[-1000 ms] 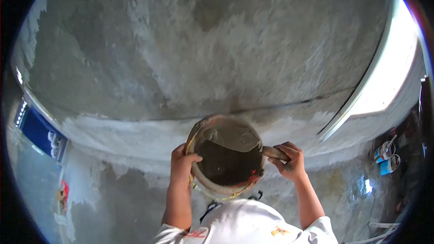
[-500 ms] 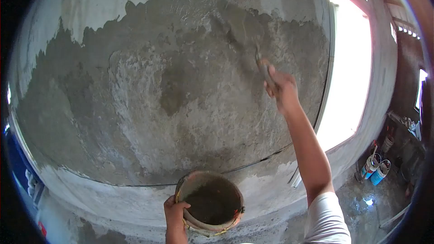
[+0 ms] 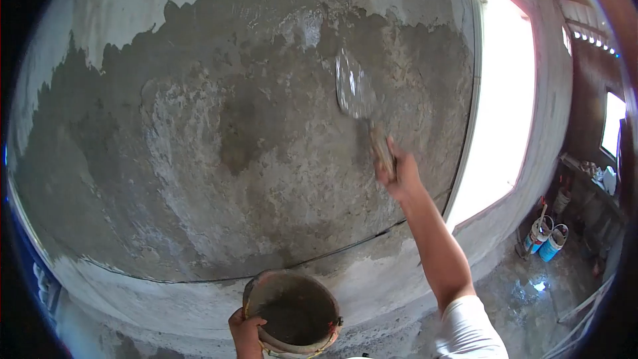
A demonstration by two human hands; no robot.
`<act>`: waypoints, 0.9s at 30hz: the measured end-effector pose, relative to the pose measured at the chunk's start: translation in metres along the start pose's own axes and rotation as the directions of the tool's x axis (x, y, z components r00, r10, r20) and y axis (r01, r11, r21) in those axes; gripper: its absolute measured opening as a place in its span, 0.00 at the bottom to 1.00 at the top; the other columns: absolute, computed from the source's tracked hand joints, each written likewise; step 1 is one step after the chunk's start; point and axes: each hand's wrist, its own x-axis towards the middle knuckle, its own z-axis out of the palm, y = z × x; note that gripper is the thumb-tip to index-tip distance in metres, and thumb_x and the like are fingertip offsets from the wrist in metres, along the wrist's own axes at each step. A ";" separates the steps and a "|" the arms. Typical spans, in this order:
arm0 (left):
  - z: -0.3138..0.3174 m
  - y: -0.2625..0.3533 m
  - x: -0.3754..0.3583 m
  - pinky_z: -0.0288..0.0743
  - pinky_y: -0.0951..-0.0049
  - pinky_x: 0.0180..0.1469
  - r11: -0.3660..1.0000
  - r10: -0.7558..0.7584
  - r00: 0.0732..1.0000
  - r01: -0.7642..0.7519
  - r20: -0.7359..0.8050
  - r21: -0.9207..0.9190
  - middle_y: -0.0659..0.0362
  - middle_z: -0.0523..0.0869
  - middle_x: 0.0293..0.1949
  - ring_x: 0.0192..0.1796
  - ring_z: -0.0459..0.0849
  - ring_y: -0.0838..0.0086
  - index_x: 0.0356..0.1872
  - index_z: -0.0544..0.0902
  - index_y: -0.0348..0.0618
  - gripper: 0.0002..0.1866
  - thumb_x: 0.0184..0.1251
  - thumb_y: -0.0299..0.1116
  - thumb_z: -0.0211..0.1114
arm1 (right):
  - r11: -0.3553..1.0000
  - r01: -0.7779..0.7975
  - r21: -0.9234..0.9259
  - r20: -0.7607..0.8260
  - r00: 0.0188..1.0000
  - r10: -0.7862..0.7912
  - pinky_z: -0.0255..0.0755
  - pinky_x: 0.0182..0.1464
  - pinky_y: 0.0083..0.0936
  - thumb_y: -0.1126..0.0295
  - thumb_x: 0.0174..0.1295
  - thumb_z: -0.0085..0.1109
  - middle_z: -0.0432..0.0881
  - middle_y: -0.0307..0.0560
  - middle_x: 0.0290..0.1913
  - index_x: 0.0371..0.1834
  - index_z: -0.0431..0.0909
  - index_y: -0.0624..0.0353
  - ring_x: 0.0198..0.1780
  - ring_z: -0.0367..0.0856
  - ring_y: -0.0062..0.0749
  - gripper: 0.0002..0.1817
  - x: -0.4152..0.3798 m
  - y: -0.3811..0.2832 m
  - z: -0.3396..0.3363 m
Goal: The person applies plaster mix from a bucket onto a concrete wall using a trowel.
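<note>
From my far end of the head camera, I have the trowel (image 3: pixel 356 100) up in front of the wall (image 3: pixel 199 193), left of the bright window (image 3: pixel 498 100), its blade (image 3: pixel 351 83) pointing up. My right hand (image 3: pixel 399 173) has its fingers wrapped around the handle (image 3: pixel 379 143), a little blurred. Whether the blade touches the wall I cannot tell.

I judge the trowel light and stiff, with a thin blade that looks wet and would be slick to pinch. The handle is the place to hold it, in a full wrap; the blade's shine suggests keeping fingers off it.

Low and near, my left hand (image 3: pixel 246 332) grips the bucket (image 3: pixel 282 289) at its left side, thumb over the rim (image 3: pixel 296 350), other fingers mostly hidden. The bucket's mouth faces up toward me. Its inside is dark, so how much it holds I cannot tell; any load would pull down on that one-sided hold. The bucket wall looks firm enough to clamp, though a damp rim could slip, and a hand underneath would carry it more steadily.

Far right, two pails (image 3: pixel 553 246) stand on the floor (image 3: pixel 492 299), well apart from both hands.
</note>
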 end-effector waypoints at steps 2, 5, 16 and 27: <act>-0.009 -0.007 0.009 0.76 0.60 0.36 0.997 0.048 0.999 -0.049 0.012 0.055 0.52 0.89 0.34 0.33 0.84 0.61 0.41 0.87 0.30 0.22 0.37 0.17 0.66 | 0.998 -0.062 0.023 0.114 0.992 0.059 0.65 0.20 0.20 0.50 0.76 0.52 0.76 0.40 0.24 0.47 0.78 0.60 0.20 0.73 0.24 0.21 -0.023 0.010 -0.034; -0.007 -0.007 0.009 0.75 0.61 0.35 0.999 0.037 0.999 -0.036 -0.030 0.035 0.52 0.88 0.33 0.32 0.84 0.60 0.38 0.87 0.29 0.21 0.34 0.18 0.67 | 1.000 -0.011 0.002 0.192 0.981 0.011 0.66 0.20 0.22 0.50 0.77 0.52 0.77 0.42 0.26 0.47 0.78 0.61 0.22 0.74 0.25 0.21 -0.025 -0.008 -0.019; -0.032 -0.006 0.005 0.73 0.66 0.39 0.995 0.092 0.995 -0.091 -0.027 0.034 0.54 0.87 0.32 0.33 0.81 0.61 0.37 0.85 0.29 0.18 0.37 0.18 0.64 | 0.713 0.443 -0.544 0.027 0.858 -0.513 0.65 0.23 0.26 0.42 0.75 0.51 0.77 0.42 0.28 0.41 0.80 0.62 0.22 0.73 0.28 0.29 0.058 -0.096 0.149; -0.074 -0.007 0.014 0.70 0.68 0.37 0.992 0.106 0.994 -0.106 -0.001 0.064 0.54 0.86 0.32 0.33 0.80 0.63 0.36 0.84 0.29 0.17 0.38 0.18 0.64 | 0.726 0.446 -0.523 0.158 0.888 -0.432 0.61 0.21 0.31 0.41 0.74 0.52 0.73 0.43 0.21 0.25 0.76 0.62 0.19 0.70 0.29 0.32 0.014 -0.067 0.143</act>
